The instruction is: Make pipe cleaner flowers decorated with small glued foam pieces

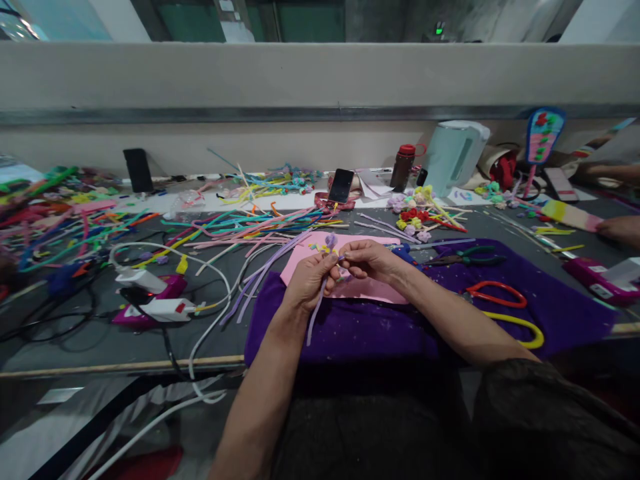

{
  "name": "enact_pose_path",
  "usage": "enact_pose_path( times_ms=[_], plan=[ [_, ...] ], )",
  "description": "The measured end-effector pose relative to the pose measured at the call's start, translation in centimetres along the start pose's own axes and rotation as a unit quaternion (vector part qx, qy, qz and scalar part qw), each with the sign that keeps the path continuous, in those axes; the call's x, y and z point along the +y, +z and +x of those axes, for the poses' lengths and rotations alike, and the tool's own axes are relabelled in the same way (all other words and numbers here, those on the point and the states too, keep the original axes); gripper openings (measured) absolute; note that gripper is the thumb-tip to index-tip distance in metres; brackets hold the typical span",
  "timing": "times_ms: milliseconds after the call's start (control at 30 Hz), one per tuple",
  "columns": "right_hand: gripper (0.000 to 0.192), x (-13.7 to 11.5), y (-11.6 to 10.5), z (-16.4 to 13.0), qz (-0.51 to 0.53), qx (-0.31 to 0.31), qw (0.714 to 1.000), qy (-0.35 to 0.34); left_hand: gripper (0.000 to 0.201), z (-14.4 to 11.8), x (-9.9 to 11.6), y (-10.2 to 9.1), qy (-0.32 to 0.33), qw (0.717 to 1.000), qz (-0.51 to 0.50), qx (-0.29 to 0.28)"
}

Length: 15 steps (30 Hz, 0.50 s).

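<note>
Both my hands meet over a pink sheet (300,263) on a purple cloth (350,333). My left hand (315,277) pinches a lilac pipe cleaner (315,317), whose long tail hangs down below the fingers. Close against it, my right hand (367,260) has its fingertips closed on the same pipe cleaner's upper part. A small lilac pipe-cleaner flower (331,240) shows just above my fingertips; whether it joins the held piece I cannot tell. Small yellow bits lie on the sheet behind my left hand. More lilac pipe cleaners (260,277) lie to the left.
Pliers (470,257) and red-handled scissors (500,293) lie on the cloth at right, beside a yellow handle (525,333). White cables and chargers (165,310) spread at left. Behind are a phone (341,185), a bottle (403,168), a kettle (455,157) and finished flowers (413,213). Another person's hand (620,228) is at far right.
</note>
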State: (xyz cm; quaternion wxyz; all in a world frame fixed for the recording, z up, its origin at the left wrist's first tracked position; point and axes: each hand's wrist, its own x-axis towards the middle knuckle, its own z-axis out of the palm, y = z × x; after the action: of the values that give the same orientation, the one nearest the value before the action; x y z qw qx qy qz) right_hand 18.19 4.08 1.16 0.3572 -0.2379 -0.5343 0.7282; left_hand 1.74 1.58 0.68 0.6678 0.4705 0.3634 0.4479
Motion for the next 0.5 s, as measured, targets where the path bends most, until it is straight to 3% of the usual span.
enact_pose_path(
  times_ms=[333, 500],
  plan=[
    [0.024, 0.2, -0.9, 0.0, -0.234, 0.124, 0.962, -0.064, 0.032, 0.0, 0.4, -0.4, -0.002, 0.998, -0.011, 0.063],
    [0.02, 0.8, -1.6, 0.3, -0.421, 0.155, 0.886, -0.115, 0.033, 0.1, 0.6, -0.6, 0.012, 0.996, -0.036, 0.085]
  ],
)
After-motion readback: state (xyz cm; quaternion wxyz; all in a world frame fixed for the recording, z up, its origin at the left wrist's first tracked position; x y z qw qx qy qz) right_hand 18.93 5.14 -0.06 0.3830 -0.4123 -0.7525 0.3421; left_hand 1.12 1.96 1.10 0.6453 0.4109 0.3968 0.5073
